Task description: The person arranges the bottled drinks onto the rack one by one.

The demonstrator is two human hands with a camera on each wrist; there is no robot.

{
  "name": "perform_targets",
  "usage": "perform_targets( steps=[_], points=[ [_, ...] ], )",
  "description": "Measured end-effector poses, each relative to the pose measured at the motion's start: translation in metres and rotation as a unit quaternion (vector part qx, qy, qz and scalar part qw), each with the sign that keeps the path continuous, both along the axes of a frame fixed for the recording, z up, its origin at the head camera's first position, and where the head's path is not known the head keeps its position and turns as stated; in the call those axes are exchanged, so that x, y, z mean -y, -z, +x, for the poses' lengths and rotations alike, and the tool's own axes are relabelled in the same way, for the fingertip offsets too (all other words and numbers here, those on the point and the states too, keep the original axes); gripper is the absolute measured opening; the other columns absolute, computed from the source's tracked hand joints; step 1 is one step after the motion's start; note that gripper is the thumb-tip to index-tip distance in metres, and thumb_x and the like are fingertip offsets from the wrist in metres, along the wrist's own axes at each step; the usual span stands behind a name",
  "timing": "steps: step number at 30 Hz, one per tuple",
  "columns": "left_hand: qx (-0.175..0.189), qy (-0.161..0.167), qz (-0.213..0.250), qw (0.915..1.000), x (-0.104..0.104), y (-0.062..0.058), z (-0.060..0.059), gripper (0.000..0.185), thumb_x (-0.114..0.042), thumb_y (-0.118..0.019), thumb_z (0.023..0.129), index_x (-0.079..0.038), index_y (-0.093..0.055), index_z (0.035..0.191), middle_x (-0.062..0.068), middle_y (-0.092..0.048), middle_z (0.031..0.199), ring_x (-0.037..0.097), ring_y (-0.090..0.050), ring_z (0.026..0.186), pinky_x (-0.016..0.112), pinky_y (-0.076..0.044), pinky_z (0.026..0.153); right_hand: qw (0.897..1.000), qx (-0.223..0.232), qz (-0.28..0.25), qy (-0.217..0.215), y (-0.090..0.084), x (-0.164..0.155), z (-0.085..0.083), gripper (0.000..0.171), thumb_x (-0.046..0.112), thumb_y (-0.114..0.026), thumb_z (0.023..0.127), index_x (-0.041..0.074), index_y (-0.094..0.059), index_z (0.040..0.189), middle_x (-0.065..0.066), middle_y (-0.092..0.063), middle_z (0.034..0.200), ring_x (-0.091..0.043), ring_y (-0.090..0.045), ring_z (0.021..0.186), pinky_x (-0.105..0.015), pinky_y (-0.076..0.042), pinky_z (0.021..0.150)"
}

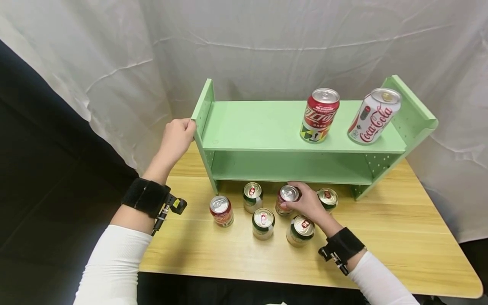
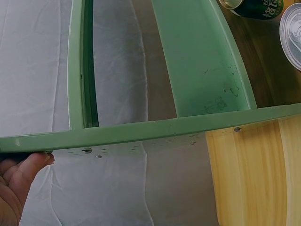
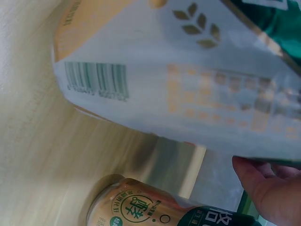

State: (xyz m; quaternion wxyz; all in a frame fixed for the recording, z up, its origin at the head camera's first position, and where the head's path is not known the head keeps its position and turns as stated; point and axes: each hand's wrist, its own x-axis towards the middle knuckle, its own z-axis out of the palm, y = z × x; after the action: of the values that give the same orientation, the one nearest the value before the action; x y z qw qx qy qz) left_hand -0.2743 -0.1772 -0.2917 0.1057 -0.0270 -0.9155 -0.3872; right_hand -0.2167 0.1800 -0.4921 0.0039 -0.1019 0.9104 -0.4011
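My left hand (image 1: 177, 137) grips the upper front edge of the left side panel of a light green two-tier shelf (image 1: 251, 123). In the left wrist view, the thumb (image 2: 33, 167) lies against that panel. My right hand (image 1: 308, 204) holds a red soda can (image 1: 289, 193) between thumb and fingers, in front of the shelf's lower tier. A green-and-white can (image 3: 155, 89) fills much of the right wrist view and hides the red one there. On the upper tier are a red cola can (image 1: 320, 114) and a white Coca-Cola can (image 1: 373, 116), both upright.
Another red can (image 1: 221, 211) stands on the wooden table (image 1: 411, 241) at the left. Several green-and-gold cans, such as one in front (image 1: 263, 223) and one at lower right (image 1: 300, 231), stand around my right hand. A pale curtain (image 1: 286, 42) hangs behind the shelf.
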Motion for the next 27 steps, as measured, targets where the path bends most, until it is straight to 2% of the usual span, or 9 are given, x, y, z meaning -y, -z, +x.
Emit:
perform_targets(
  steps=[7,10,15,19,27],
  points=[
    [-0.005,0.003,-0.002,1.0000,0.001,0.001,0.000,0.036,-0.024,-0.037,0.093,-0.010,-0.036,0.059,0.000,-0.030,0.051,0.014,-0.028,0.050,0.028,-0.026,0.048,0.999,0.026,-0.019,-0.008,0.001,-0.002,-0.002,0.078,0.030,-0.085,0.066,0.004,-0.050,0.131,-0.022,-0.052,0.129,-0.038,-0.054,0.112,-0.050,-0.044,0.091],
    [-0.003,0.003,-0.001,1.0000,0.001,0.001,0.000,0.037,-0.025,-0.037,0.093,-0.010,-0.036,0.060,-0.001,-0.029,0.050,0.014,-0.028,0.049,0.027,-0.025,0.047,0.997,0.053,-0.049,-0.010,0.006,-0.004,-0.004,0.079,0.029,-0.085,0.066,0.004,-0.049,0.131,-0.022,-0.056,0.124,-0.037,-0.056,0.108,-0.048,-0.045,0.090],
    [0.001,0.003,0.004,1.0000,0.000,0.001,0.000,0.037,-0.025,-0.037,0.094,-0.010,-0.037,0.060,-0.001,-0.029,0.050,0.013,-0.029,0.049,0.026,-0.026,0.047,0.986,0.117,-0.118,-0.015,0.015,-0.009,-0.009,0.081,0.025,-0.085,0.067,0.003,-0.044,0.134,-0.022,-0.057,0.119,-0.033,-0.057,0.106,-0.043,-0.045,0.090],
    [0.000,0.001,0.003,1.0000,0.000,0.001,0.000,0.036,-0.025,-0.037,0.093,-0.009,-0.036,0.060,-0.001,-0.029,0.051,0.013,-0.028,0.049,0.027,-0.026,0.047,0.977,0.149,-0.152,-0.027,0.023,-0.012,-0.012,0.085,0.022,-0.083,0.069,-0.002,-0.037,0.137,-0.025,-0.053,0.124,-0.035,-0.054,0.112,-0.044,-0.043,0.095],
    [0.000,-0.002,0.003,1.0000,0.000,0.001,0.000,0.037,-0.025,-0.037,0.094,-0.009,-0.037,0.060,0.000,-0.031,0.051,0.014,-0.028,0.049,0.026,-0.026,0.047,0.980,0.122,-0.137,-0.083,0.035,-0.013,-0.019,0.090,0.013,-0.085,0.065,-0.005,-0.032,0.136,-0.027,-0.053,0.122,-0.040,-0.052,0.113,-0.049,-0.039,0.098]
  ],
)
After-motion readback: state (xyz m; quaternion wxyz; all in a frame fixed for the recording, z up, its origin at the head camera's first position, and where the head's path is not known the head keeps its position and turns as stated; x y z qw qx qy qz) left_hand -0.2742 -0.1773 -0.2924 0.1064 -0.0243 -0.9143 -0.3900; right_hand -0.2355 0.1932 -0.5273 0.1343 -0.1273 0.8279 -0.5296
